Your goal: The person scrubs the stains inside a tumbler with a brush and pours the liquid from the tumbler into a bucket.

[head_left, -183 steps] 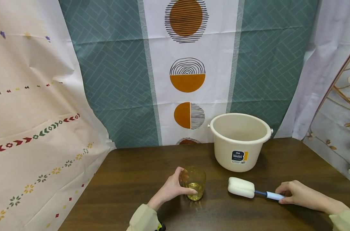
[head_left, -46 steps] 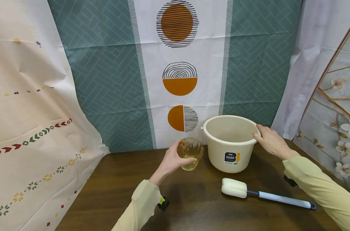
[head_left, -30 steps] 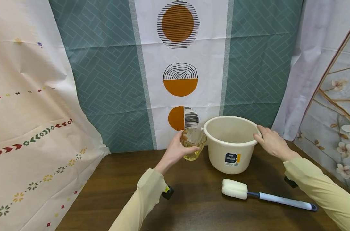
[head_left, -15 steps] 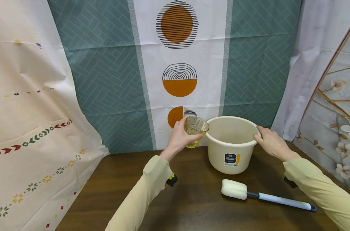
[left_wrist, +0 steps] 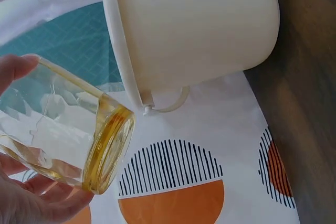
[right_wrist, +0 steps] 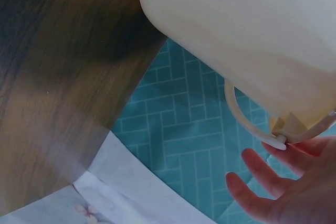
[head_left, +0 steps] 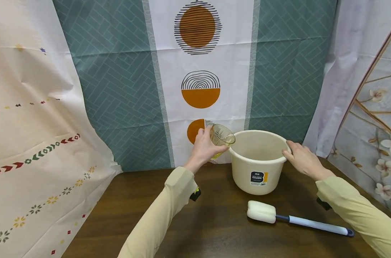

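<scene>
A yellow-tinted drinking glass (head_left: 222, 135) is held in my left hand (head_left: 203, 148), raised off the table and leaning toward the bucket. Its mouth overlaps the left rim of the cream plastic bucket (head_left: 258, 168) in the head view. Some clear liquid shows low in the glass. In the left wrist view the glass's thick base (left_wrist: 110, 150) points away from the bucket. My right hand (head_left: 303, 159) holds the bucket's right rim, thumb over the top. The right wrist view shows its other fingers outside, by the handle pivot (right_wrist: 281, 139); the thumb is hidden there.
A bottle brush (head_left: 261, 211) with a white sponge head and pale blue handle lies on the dark wooden table (head_left: 215, 229) in front of the bucket. Patterned cloths (head_left: 118, 89) hang behind the table and at both sides.
My left hand has lifted the glass from the table, brought it up to the bucket's left rim and tilted it. Earlier, my right hand left the brush for the bucket's rim and stays there.
</scene>
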The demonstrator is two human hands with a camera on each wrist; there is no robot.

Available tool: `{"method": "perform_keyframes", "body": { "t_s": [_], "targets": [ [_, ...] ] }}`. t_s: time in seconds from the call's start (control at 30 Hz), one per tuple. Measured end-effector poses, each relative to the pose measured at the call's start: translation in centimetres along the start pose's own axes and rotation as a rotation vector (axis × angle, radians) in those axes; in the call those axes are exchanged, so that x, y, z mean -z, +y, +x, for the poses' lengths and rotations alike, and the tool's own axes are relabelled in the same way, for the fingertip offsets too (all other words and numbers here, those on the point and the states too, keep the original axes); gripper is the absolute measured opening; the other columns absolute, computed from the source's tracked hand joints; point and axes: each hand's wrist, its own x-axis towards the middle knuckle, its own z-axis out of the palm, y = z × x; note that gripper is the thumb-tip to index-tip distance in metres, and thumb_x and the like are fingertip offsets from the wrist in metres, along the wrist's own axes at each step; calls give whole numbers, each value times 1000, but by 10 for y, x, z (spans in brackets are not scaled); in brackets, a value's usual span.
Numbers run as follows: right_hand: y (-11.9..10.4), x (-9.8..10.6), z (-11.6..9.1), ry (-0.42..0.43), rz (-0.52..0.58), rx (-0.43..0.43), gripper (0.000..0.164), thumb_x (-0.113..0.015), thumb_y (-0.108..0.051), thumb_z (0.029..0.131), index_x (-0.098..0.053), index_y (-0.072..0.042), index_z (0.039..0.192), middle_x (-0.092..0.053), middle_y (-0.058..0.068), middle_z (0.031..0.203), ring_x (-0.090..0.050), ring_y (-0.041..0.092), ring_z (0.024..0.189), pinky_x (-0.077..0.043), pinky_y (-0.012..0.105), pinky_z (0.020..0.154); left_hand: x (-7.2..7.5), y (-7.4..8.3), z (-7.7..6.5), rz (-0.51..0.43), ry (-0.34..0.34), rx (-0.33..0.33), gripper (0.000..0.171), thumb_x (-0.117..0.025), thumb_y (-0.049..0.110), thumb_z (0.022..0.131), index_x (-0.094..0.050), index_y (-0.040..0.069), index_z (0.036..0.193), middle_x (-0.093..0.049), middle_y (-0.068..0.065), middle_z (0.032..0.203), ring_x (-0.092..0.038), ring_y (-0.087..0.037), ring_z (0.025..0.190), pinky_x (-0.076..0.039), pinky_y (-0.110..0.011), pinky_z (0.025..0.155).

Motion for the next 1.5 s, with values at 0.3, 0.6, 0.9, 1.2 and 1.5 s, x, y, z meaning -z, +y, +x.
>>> {"method": "perform_keyframes", "body": {
  "t_s": [0.3,0.6,0.9,1.2,1.5],
  "targets": [
    [-1,-1,1,1,-2,3,62,-31,-37,96,-26,13,133,-32,36,127,-30,54,110,-24,63,85,-4,5,5,72,21,-55,86,-82,30,60,-38,6,131,-42,-13,109,-41,-28,102,-43,-34,76],
    [1,-1,-2,14,-15,17,61,-32,-35,96,-27,13,132,-33,36,126,-31,54,109,-25,63,84,-9,8,8,129,29,-101,80,-83,27,60,-40,0,122,-45,-12,109,-42,-28,99,-41,-30,77],
    [-2,0,-5,2,-2,32,61,-30,-35,97,-26,14,132,-32,37,126,-30,56,108,-24,63,84,-10,7,8,167,21,-104,79,-81,33,63,-42,1,124,-46,-13,107,-44,-27,96,-43,-30,74],
    [1,0,-8,-4,-7,33,62,-30,-36,97,-26,14,132,-31,37,127,-29,55,110,-22,63,86,-15,11,11,151,10,-82,80,-80,34,65,-41,2,127,-46,-14,111,-43,-23,98,-43,-29,75],
    [-1,-1,-4,-9,-10,31,61,-31,-35,97,-26,14,132,-31,37,127,-29,55,110,-22,63,86,-17,12,17,220,-5,-97,77,-77,36,67,-41,3,126,-45,-12,109,-43,-23,95,-42,-28,75]
  ]
}}
